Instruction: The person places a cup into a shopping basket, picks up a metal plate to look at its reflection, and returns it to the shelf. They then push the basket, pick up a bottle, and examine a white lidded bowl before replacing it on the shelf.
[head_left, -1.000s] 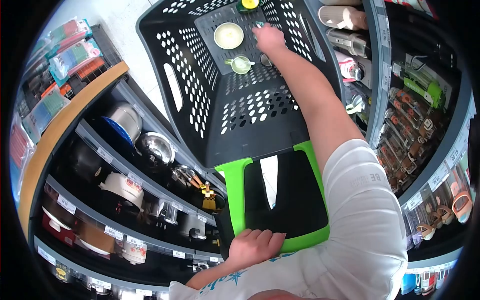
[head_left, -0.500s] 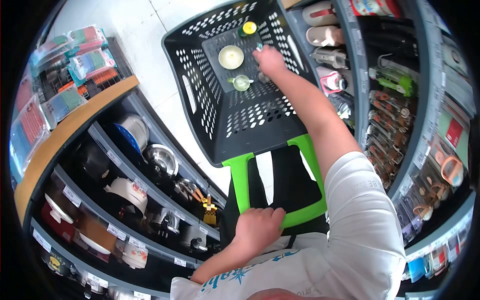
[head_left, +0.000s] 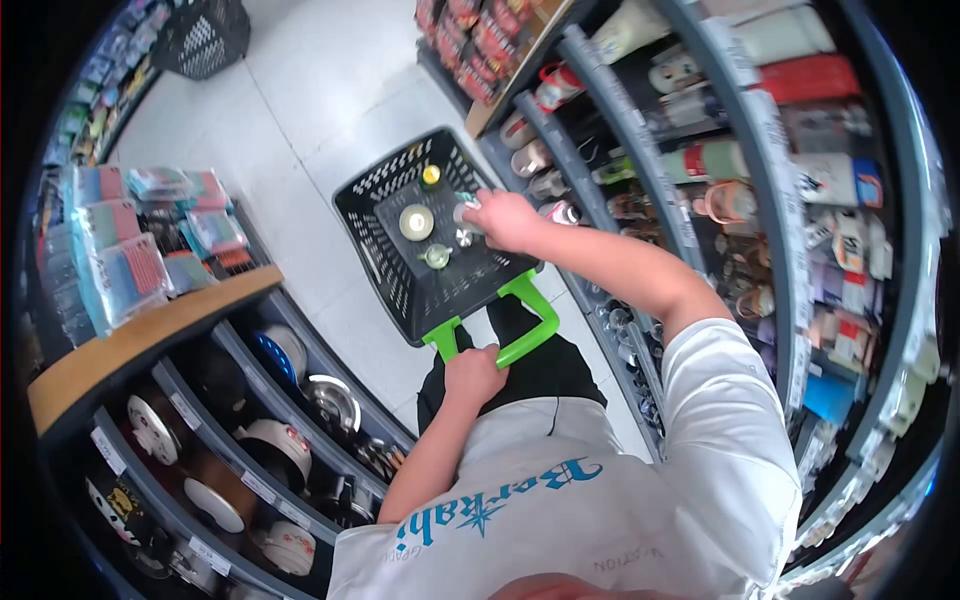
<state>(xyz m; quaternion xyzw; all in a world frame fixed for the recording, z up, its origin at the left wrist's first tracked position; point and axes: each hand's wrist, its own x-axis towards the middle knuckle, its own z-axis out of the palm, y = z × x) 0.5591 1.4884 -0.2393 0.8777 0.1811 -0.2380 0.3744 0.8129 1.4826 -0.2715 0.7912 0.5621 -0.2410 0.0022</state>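
Note:
My left hand [head_left: 475, 374] is wrapped around the bright green handle [head_left: 527, 342] of a dark grey basket [head_left: 410, 318]. Over the basket's right side, my right hand [head_left: 503, 219] has its fingers closed on a small clear item [head_left: 463, 212] with a teal part, too blurred to name. Below it inside the basket is a small shiny clear object [head_left: 464, 238]. A pale round bowl [head_left: 416, 222] lies on the basket floor, with a clear cup with a greenish handle [head_left: 436, 257] nearer me and a yellow-topped container [head_left: 431, 175] toward the far end.
Shelves of pots and bowls [head_left: 275, 448] stand on my left, below packaged goods [head_left: 135, 265]. On the right are shelves of bottles and cups [head_left: 730, 200]. Red packets [head_left: 490, 45] hang ahead. Another dark basket [head_left: 203, 38] sits on the pale tiled floor [head_left: 330, 110].
My right hand has risen from the basket floor with the clear item. The view has pulled back, so the basket looks smaller and more aisle shows. My left hand still holds the handle.

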